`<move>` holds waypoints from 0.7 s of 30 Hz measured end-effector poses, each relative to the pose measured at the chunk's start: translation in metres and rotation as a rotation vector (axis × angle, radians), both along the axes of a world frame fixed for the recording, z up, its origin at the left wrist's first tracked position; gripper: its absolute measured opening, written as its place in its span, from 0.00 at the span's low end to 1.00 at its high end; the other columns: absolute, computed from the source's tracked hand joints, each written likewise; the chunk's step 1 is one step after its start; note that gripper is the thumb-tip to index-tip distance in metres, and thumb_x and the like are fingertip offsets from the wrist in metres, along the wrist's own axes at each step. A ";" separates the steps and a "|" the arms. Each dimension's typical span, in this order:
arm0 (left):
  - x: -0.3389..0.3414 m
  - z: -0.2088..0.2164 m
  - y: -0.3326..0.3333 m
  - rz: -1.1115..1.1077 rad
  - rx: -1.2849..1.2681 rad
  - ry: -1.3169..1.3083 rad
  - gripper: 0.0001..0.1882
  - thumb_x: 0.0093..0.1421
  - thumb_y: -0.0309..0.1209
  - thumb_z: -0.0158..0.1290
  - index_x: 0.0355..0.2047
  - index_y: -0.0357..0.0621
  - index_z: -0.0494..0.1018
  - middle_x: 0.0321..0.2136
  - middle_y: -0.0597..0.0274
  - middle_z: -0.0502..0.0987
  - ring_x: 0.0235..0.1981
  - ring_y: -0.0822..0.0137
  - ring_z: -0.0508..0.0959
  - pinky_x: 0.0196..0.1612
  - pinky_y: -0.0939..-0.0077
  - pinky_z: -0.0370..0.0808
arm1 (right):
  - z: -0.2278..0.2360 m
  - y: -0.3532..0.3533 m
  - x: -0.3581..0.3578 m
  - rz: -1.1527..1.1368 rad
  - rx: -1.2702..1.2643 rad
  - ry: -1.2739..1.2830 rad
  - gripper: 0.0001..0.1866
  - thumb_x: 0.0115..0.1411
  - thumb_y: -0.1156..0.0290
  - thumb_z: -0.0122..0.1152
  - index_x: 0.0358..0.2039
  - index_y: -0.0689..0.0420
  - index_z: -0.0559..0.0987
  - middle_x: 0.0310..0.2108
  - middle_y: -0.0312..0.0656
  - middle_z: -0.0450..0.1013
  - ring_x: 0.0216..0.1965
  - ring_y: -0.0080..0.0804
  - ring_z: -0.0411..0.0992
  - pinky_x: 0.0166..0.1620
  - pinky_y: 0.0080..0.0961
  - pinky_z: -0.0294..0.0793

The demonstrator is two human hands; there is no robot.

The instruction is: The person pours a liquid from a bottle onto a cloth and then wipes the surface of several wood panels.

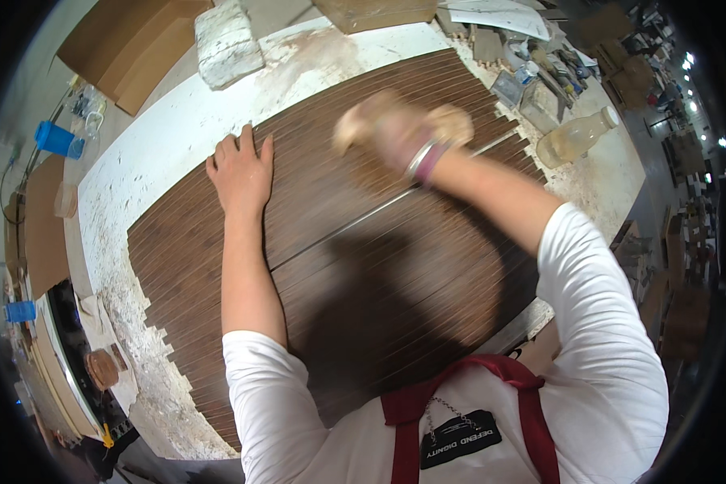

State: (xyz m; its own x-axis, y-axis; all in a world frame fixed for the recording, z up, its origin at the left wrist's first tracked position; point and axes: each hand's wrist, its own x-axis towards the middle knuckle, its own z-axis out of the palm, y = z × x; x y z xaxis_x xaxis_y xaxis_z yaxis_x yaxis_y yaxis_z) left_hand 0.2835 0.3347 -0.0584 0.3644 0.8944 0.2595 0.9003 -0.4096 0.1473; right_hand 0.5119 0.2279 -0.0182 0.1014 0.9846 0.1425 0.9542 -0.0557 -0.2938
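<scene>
A wide panel of dark brown wood strips with stepped ends lies in front of me. Across its middle runs a thin, light straight line, which may be a seam or a metal strip. My left hand rests flat near the panel's far left edge, fingers apart, holding nothing. Over the far right part, my right hand grips a tan cloth against the wood. Motion smears this hand and the cloth, so the fingers are not sharp. My shadow darkens the near half.
Around the panel shows the stained white tabletop. A whitish block and an open cardboard box stand at the far left. A bottle of cloudy yellowish liquid and cluttered tools lie right. A blue cup is far left.
</scene>
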 end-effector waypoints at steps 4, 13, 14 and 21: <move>-0.017 -0.003 -0.001 0.042 -0.039 -0.015 0.27 0.67 0.50 0.41 0.59 0.48 0.66 0.54 0.50 0.68 0.60 0.55 0.64 0.64 0.47 0.54 | 0.025 -0.011 -0.054 0.472 -0.210 -0.198 0.10 0.55 0.68 0.58 0.39 0.53 0.77 0.36 0.44 0.76 0.31 0.34 0.76 0.35 0.31 0.79; 0.000 0.005 -0.002 0.004 -0.064 -0.023 0.28 0.67 0.50 0.42 0.61 0.48 0.64 0.56 0.48 0.66 0.61 0.53 0.63 0.65 0.46 0.53 | 0.007 -0.022 -0.016 0.146 0.033 -0.195 0.08 0.53 0.76 0.57 0.34 0.53 0.79 0.36 0.46 0.76 0.38 0.44 0.76 0.41 0.36 0.77; -0.008 0.003 -0.001 0.015 -0.081 -0.017 0.29 0.67 0.50 0.42 0.62 0.48 0.63 0.58 0.47 0.65 0.62 0.52 0.61 0.65 0.45 0.52 | 0.020 -0.024 -0.038 0.263 -0.159 -0.066 0.08 0.52 0.76 0.58 0.33 0.53 0.80 0.37 0.48 0.76 0.40 0.45 0.76 0.41 0.37 0.78; -0.010 0.009 -0.055 -0.161 -0.068 0.124 0.32 0.68 0.53 0.39 0.67 0.53 0.54 0.68 0.52 0.51 0.69 0.51 0.49 0.68 0.45 0.46 | 0.051 -0.024 0.037 -0.129 -0.290 0.168 0.09 0.59 0.78 0.53 0.33 0.53 0.81 0.29 0.44 0.76 0.31 0.31 0.78 0.31 0.27 0.80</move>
State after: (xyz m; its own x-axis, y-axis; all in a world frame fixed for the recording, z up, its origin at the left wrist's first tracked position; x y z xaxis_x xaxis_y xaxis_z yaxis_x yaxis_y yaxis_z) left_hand 0.2736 0.2801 -0.0496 0.5294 0.8359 0.1447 0.8369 -0.5426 0.0722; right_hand 0.5484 0.2036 0.0327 0.2260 0.9591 -0.1702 0.8734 -0.2769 -0.4006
